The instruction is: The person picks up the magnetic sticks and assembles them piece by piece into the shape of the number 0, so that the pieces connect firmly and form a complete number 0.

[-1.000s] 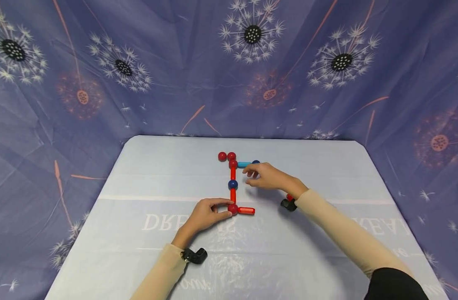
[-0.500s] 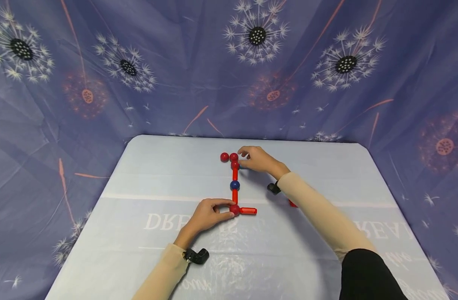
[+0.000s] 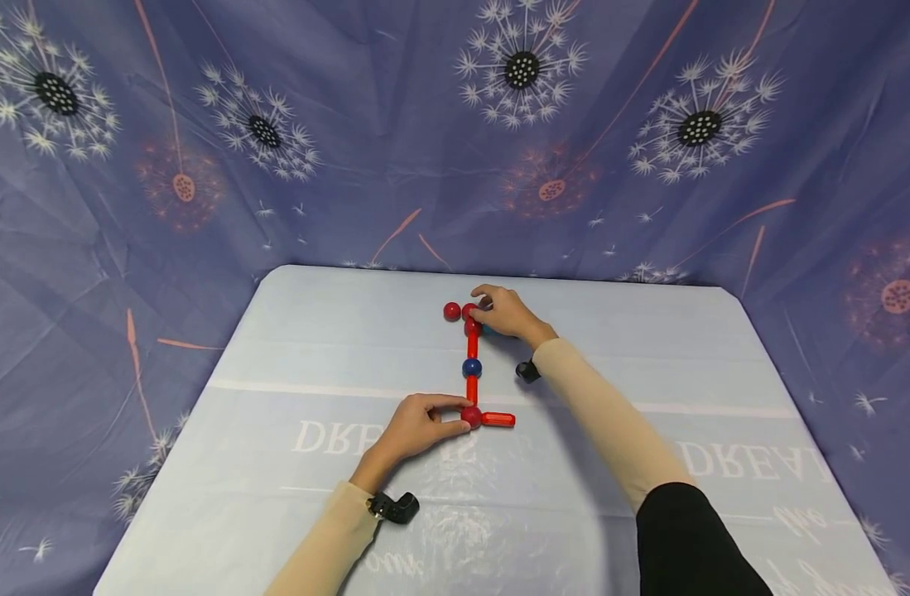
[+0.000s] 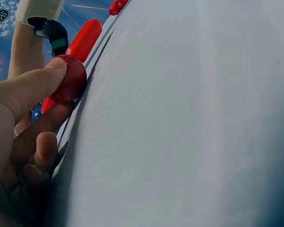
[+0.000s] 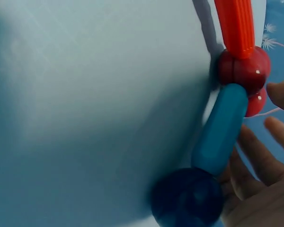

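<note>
Both arms are covered to the wrist by close-fitting beige sleeves. A small black device is strapped at each wrist. A black garment is seen at the right upper arm. Both hands are bare.

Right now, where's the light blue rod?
The light blue rod lies under the right hand at the table's far end, linking the top red ball and a dark blue ball.
</note>
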`<control>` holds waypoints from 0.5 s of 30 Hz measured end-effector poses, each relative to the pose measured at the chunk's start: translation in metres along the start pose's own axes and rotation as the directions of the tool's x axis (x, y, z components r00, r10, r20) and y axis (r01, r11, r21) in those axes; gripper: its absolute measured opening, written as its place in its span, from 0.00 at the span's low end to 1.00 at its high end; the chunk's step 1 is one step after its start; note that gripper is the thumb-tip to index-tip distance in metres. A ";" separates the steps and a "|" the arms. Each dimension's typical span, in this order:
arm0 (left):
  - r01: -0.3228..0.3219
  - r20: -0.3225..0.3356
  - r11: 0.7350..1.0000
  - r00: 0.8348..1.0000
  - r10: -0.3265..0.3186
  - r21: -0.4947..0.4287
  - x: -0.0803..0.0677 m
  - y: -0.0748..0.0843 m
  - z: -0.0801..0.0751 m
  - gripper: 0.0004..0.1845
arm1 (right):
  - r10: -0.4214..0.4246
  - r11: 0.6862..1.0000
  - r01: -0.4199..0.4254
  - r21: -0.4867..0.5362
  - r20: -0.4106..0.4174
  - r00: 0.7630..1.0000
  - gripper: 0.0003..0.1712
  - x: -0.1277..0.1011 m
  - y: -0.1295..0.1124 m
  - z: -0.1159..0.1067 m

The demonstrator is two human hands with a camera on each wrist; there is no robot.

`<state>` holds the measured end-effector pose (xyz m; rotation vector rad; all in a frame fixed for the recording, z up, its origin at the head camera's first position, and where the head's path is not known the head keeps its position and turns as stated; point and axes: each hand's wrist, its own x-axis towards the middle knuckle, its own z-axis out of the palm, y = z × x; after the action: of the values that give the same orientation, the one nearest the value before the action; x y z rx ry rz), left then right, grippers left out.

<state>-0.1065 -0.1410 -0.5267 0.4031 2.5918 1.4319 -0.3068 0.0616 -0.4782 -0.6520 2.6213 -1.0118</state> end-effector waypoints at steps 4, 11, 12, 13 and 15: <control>-0.002 0.000 1.000 1.000 0.002 0.006 0.000 -0.001 0.000 0.17 | 0.007 1.000 -0.006 0.012 -0.012 1.000 0.27 0.003 0.003 0.004; 0.004 0.005 1.000 1.000 -0.004 0.010 0.002 -0.004 0.001 0.17 | 0.001 1.000 -0.001 0.021 -0.029 1.000 0.20 0.004 0.005 0.009; 0.007 0.004 1.000 1.000 -0.007 0.010 0.002 -0.004 0.001 0.17 | -0.001 1.000 0.002 0.018 -0.032 0.999 0.19 0.005 0.005 0.010; 0.009 0.003 1.000 1.000 -0.009 0.012 0.002 -0.004 0.001 0.17 | -0.003 1.000 0.004 0.016 -0.034 0.999 0.19 0.005 0.005 0.010; 0.012 0.004 1.000 1.000 -0.012 0.010 0.002 -0.004 0.001 0.17 | 0.000 1.000 0.001 0.018 -0.042 0.999 0.18 0.006 0.006 0.011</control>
<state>-0.1087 -0.1420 -0.5308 0.3911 2.5947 1.4143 -0.3096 0.0566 -0.4904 -0.6343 2.6449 -1.0594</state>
